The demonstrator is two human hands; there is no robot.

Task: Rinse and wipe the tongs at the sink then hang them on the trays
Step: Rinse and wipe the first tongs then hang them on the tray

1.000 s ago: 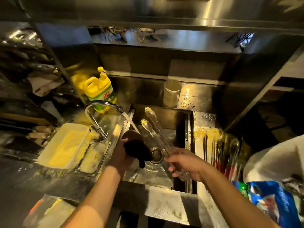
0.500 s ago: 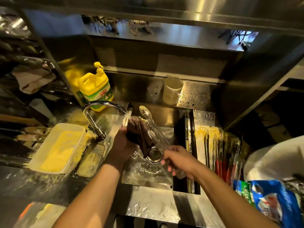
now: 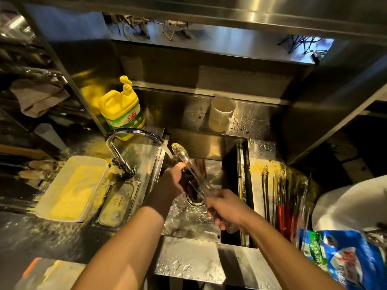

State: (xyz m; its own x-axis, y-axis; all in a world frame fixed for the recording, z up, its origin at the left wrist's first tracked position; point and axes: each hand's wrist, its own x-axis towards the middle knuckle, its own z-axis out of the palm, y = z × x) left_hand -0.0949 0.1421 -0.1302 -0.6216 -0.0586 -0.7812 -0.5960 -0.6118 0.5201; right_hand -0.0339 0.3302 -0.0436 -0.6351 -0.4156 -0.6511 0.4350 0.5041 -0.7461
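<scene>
Sink (image 3: 243, 185): steel basin, set into the bench (image 3: 188, 262), serving as the reference point for this entry. Tongs (image 3: 188, 164): clear plastic, lying slantwise over the sink, tips pointing toward the faucet (image 3: 129, 135) at the sink's left rim, where water is running onto them. Right hand (image 3: 225, 208): fingers are closing around the tongs' handle end, above the sink's near right part. Left hand (image 3: 171, 183): fingers are gripping a dark cloth (image 3: 189, 185) and pressing it against the middle of the tongs, over the sink's centre. Yellow detergent bottle (image 3: 122, 109): standing behind the faucet, left of the sink's back corner. Translucent cup (image 3: 221, 114): standing on the ledge behind the sink. White tray (image 3: 71, 189) with yellow crumb: lying on the bench well left of the sink, a small metal pan (image 3: 119, 203) sitting between them. Further utensils (image 3: 282, 197), some red-handled: lying on the bench just right of the sink. Blue packet (image 3: 345, 258): at the sink's near right.
</scene>
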